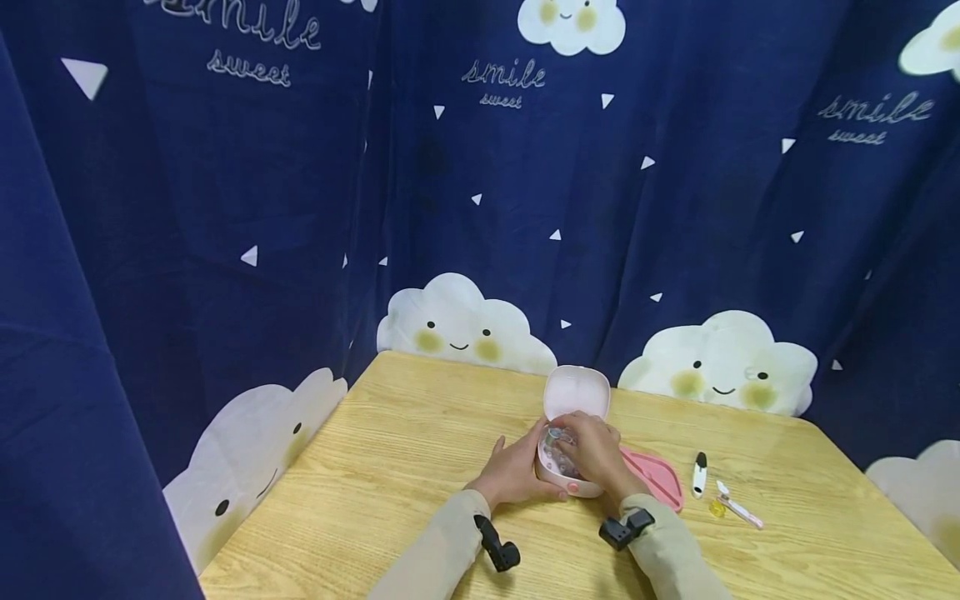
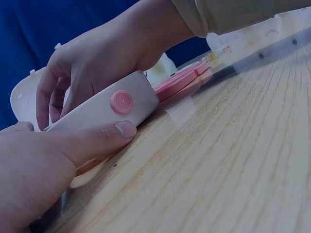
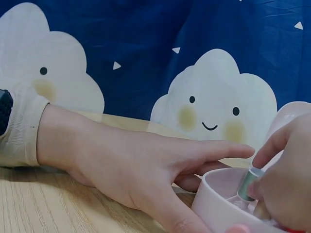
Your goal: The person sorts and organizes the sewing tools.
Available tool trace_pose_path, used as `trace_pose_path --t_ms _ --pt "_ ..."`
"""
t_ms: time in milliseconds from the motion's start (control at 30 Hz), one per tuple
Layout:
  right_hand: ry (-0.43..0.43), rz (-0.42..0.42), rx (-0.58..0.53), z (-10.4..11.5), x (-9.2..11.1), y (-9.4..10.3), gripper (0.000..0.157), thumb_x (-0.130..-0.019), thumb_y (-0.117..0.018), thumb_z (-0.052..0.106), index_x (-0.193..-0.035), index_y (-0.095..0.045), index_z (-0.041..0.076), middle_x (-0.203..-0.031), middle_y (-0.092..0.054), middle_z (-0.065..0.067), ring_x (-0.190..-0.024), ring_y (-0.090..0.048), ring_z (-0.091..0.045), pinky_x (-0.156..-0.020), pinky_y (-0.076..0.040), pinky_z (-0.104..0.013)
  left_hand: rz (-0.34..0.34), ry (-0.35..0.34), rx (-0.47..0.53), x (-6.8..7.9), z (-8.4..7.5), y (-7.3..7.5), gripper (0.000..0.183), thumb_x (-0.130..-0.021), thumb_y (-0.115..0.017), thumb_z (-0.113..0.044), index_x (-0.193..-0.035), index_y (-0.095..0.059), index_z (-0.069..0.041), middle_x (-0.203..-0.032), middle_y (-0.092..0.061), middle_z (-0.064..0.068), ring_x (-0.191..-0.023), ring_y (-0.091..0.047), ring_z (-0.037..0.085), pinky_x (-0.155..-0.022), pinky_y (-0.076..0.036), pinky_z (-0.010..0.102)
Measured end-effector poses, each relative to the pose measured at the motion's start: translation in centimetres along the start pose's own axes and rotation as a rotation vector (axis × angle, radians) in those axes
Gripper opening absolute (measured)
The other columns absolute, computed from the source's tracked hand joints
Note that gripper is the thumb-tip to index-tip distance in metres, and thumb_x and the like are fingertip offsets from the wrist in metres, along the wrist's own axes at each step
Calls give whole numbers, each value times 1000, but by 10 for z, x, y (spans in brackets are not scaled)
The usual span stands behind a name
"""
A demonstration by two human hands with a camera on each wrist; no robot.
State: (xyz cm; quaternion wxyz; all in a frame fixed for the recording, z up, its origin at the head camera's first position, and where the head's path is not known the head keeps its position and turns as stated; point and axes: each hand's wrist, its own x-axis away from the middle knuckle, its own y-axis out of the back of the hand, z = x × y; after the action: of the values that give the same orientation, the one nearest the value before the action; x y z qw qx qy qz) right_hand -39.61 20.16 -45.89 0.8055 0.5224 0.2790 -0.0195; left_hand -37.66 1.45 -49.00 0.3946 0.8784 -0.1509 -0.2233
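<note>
A small pale pink box [image 1: 588,490] stands on the table, its hinged lid [image 1: 576,387] raised at the back. My left hand [image 1: 513,473] grips it from the left, thumb [image 2: 104,141] along the front wall below a round pink button [image 2: 121,102]. Over the box's right side, my right hand [image 1: 596,446] reaches in with bent fingers. Between its thumb and fingers it pinches a pale green thread spool [image 3: 247,187], tilted inside the rim. Small clear shapes show in the bottom of the box; the right hand hides the rest.
A flat pink tray [image 1: 660,479] lies against the box's right side. Further right are a white tool with a black tip [image 1: 699,475], a small yellow piece [image 1: 717,508] and a slim white-and-pink tool [image 1: 741,507]. A dark blue curtain [image 1: 480,233] hangs behind the wooden table [image 1: 337,500].
</note>
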Motion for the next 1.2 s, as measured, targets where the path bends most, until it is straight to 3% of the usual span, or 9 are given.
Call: trace_pose_path --t_ms 333,1200 --pt "35 2 81 2 -1 -2 27 -80 -89 12 -104 -81 20 -108 -65 -4 -104 -63 -32 -88 -40 -72 12 18 0 0 0 -2 129 -72 -86 -66 -168 -13 -19 -162 -40 -2 -144 -41 14 -119 -15 65" --pt "-2 4 104 3 -5 -3 20 -83 -89 22 -101 -80 19 -110 -67 -5 -103 -64 -35 -90 -39 -74 0 6 -11 -1 0 -2 130 -72 -87 -65 -167 -13 -16 -163 -38 -2 -142 -43 12 -119 -16 65"
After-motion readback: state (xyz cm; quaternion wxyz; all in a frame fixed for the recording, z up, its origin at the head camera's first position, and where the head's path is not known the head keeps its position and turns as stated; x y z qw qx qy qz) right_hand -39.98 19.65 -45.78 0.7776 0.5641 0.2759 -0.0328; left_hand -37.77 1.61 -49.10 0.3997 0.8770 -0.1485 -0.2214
